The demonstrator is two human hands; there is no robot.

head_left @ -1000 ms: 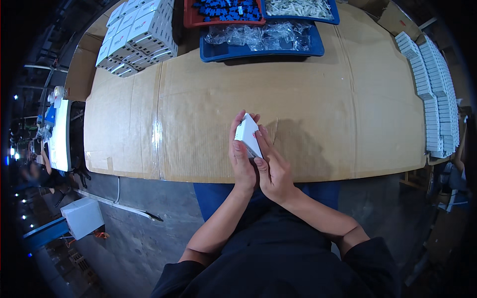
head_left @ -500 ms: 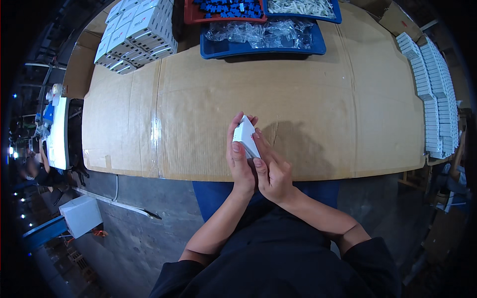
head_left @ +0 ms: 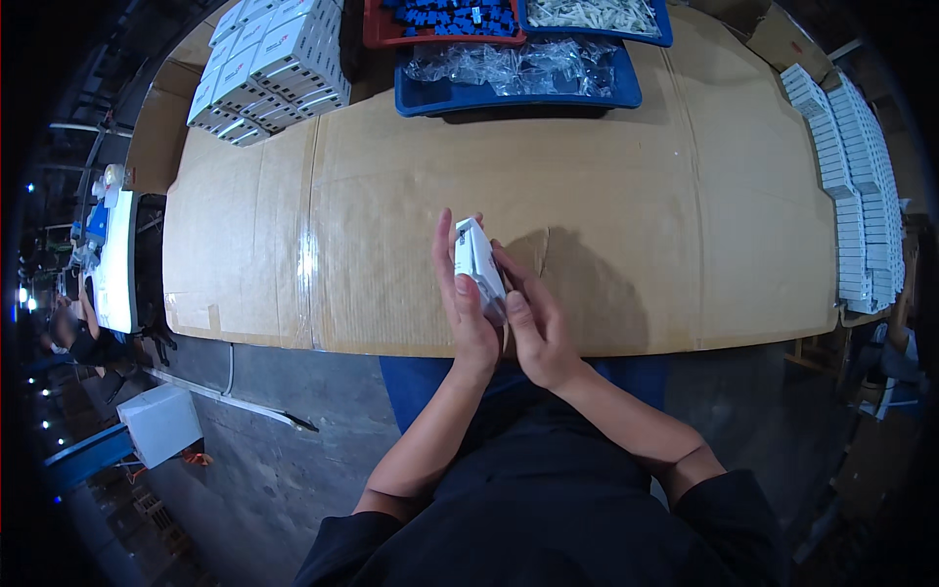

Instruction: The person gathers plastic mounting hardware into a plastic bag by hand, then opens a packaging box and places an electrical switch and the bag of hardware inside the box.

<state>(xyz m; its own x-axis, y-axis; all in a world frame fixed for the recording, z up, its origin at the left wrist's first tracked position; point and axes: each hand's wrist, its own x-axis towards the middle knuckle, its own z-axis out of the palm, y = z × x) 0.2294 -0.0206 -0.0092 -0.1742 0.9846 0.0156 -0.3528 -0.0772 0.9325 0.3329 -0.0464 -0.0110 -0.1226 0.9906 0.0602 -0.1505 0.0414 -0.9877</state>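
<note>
Item: one white carton point(head_left: 470, 252), small, slim and flat-sided, with straight edges and a pale, plain-looking side turned up to view. A dark printed mark sits near its far end, and a lengthwise edge or seam runs down it, with greyer shading on the right of that line (whether a flap stands loose there cannot be told). The carton is tilted, its far end leaning left, its near end partly covered by thumbs.

Location: held above the counter point(head_left: 411, 196), on the person's side of the front blue tray point(head_left: 430, 98) and well apart from it.

Hands: both grasping the carton. Left hand point(head_left: 468, 328): thumb across the near part, fingers extended along the left side and behind. Right hand point(head_left: 545, 338): thumb at the near right edge, fingers laid along the right side.

Surroundings, by the front blue tray:
- Within it: crumpled clear plastic point(head_left: 518, 68).
- Behind it, to the left: red tray point(head_left: 440, 40) of small blue pieces point(head_left: 450, 17).
- Behind it, to the right: rear blue tray point(head_left: 599, 35) of small whitish pieces point(head_left: 592, 15).
- Left of it: stacked white boxes point(head_left: 264, 73) with dark marks.
- Far right of it: tall rows of flat white boxes point(head_left: 856, 196).
</note>
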